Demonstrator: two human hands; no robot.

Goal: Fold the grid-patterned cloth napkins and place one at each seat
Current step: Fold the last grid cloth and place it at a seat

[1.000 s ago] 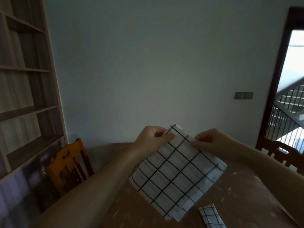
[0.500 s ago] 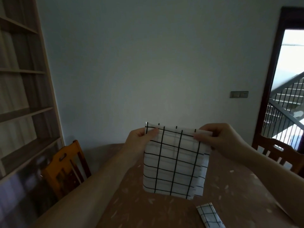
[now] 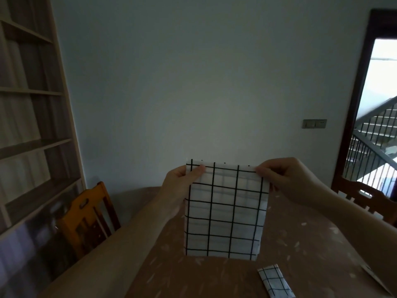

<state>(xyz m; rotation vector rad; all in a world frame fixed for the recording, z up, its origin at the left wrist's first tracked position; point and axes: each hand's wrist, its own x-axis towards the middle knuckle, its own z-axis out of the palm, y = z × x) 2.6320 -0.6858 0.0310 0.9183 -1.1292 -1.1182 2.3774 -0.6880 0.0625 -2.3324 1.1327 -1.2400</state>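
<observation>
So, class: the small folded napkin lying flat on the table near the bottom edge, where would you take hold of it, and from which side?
Take the small folded napkin across its narrow width, near the middle, coming down from above. It lies flat on the table as a long thin strip, so a pinch over both long edges should keep the layers together. Both hands are busy with the hanging napkin.

The room is dim and the picture underexposed, with a grey-green cast over the wall (image 3: pixel 193 82). The only strong light comes through the doorway (image 3: pixel 378 117) at the right, which is blown out to near white at its top. The shelves (image 3: pixel 28 125) on the left lie in deep shade, and their lines bow with wide-angle distortion. Light passes through the napkin (image 3: pixel 225 209), so the grid of its back layer shows faintly. A soft shadow sits on the table (image 3: pixel 300 244) by the wall. The lower left corner is smeared and out of focus; fine detail is soft throughout.
</observation>
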